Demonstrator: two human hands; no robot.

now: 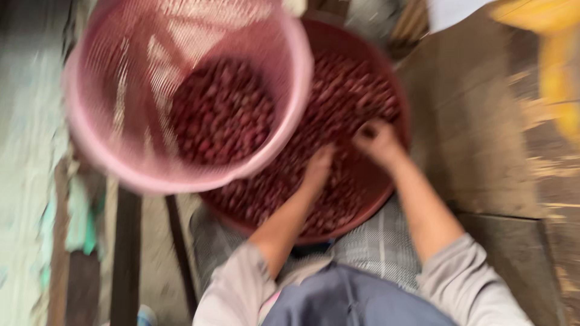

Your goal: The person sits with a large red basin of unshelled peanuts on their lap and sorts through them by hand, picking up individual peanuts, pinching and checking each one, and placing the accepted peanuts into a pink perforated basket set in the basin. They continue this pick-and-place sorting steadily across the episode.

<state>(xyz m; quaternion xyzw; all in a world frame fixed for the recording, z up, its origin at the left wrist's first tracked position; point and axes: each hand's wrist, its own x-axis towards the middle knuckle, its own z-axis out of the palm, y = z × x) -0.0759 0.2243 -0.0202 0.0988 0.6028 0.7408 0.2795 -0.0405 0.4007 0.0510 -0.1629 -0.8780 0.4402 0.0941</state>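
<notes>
Worn plank floor (483, 139) — both hands' fingers buried in red basin (396, 181); spread unclear.

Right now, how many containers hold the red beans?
2. A pink mesh basket at upper left, overlapping a red basin at centre, where the left hand and right hand rest in the beans. The picture is blurred; others may be hidden.

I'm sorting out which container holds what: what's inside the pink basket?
The pink basket holds a heap of small dark red round pieces, too blurred to identify. Its mesh wall shows bare above them. What lies beneath the heap is covered.
</notes>
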